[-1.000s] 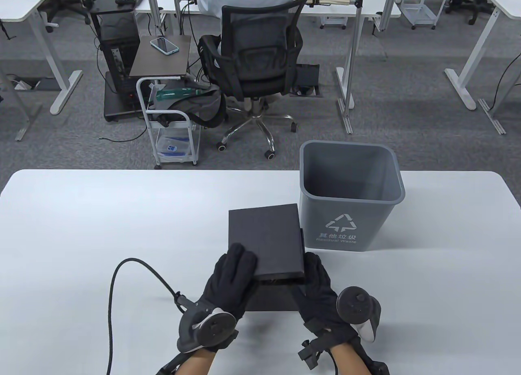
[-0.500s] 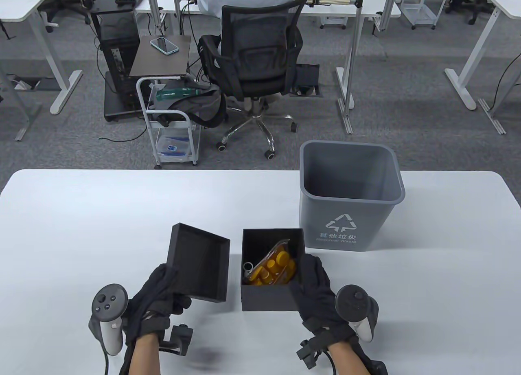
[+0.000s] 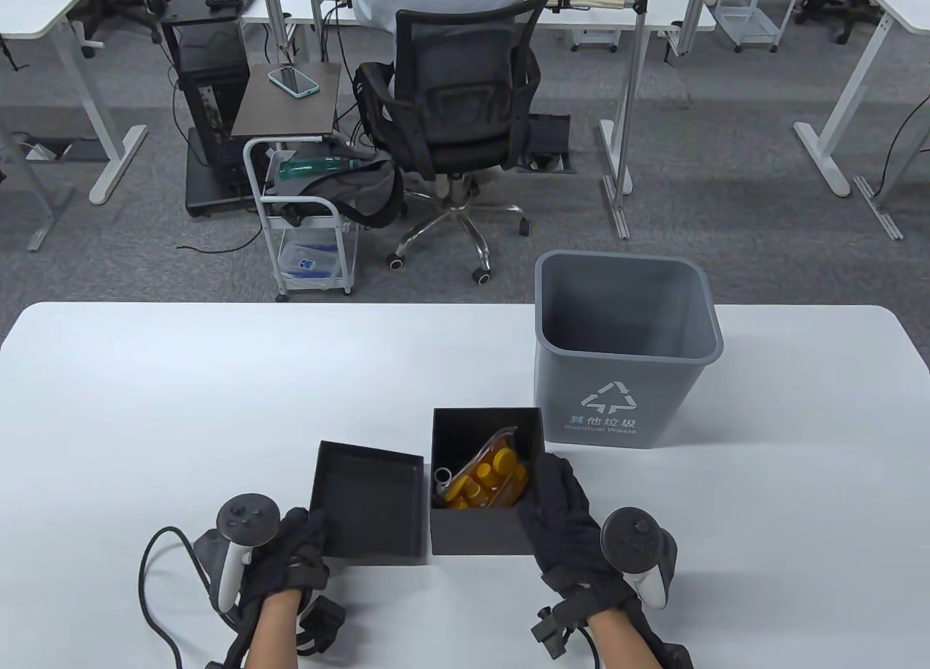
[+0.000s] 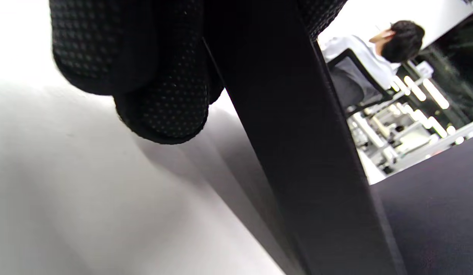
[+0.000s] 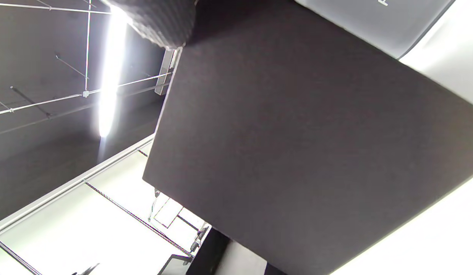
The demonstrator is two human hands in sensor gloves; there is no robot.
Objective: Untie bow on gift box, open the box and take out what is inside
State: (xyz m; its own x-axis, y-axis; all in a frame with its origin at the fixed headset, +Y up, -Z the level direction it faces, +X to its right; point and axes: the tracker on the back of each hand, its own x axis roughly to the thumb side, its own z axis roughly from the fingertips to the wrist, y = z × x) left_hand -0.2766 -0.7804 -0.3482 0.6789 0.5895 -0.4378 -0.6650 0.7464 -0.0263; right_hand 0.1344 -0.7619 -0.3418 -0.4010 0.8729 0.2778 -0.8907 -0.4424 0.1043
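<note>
The black gift box (image 3: 479, 534) stands open on the white table, just in front of the bin. Inside it lies a clear bag of yellow pieces (image 3: 488, 474) with a small white part beside it. The box's lid (image 3: 369, 505) is inside up, right beside the box's left wall. My left hand (image 3: 304, 534) grips the lid's near left corner; in the left wrist view its fingers (image 4: 164, 95) curl under the lid's wall (image 4: 297, 152). My right hand (image 3: 550, 489) holds the box's near right corner, and the box's wall (image 5: 316, 152) fills the right wrist view.
A grey waste bin (image 3: 625, 400) stands on the table right behind the box's right side. A black cable (image 3: 149, 582) loops on the table beside my left wrist. Beyond the table's far edge are an office chair (image 3: 454, 102), a small cart and a seated person.
My left hand lifted the lid off the box, turned it inside up and brought it down beside the box's left side. The right hand stayed on the box.
</note>
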